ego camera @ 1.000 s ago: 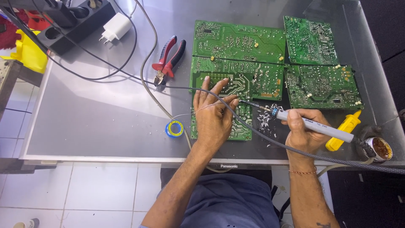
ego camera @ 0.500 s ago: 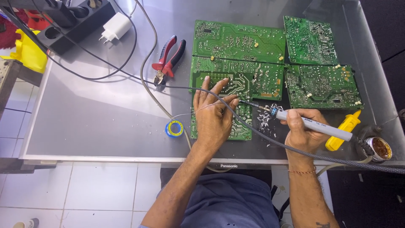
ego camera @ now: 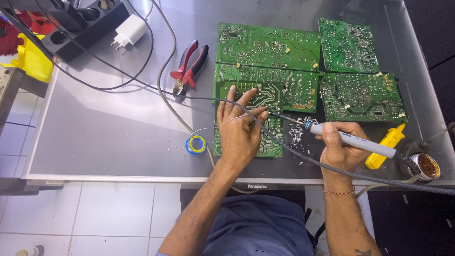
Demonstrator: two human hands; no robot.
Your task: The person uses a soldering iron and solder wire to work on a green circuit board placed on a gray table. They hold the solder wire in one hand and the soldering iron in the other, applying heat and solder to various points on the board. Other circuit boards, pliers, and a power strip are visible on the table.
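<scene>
My left hand [ego camera: 241, 127] lies flat on a green circuit board [ego camera: 265, 92], fingers spread, with a thin solder wire pinched near its fingertips. The wire runs back to a small blue and yellow solder spool [ego camera: 195, 144]. My right hand [ego camera: 342, 146] grips a grey soldering iron [ego camera: 353, 140] like a pen. Its tip points left and meets the board just right of my left fingertips. A braided cable from the iron crosses over my left hand. Small bits of metal debris [ego camera: 298, 134] lie beside the board.
Three more green circuit boards [ego camera: 362, 95] lie at the back and right. Red-handled pliers [ego camera: 189, 66], a black power strip [ego camera: 83, 26] with a white charger [ego camera: 129, 31], a yellow tool [ego camera: 385, 147] and a small round tin [ego camera: 426, 166] sit on the grey table [ego camera: 109, 128].
</scene>
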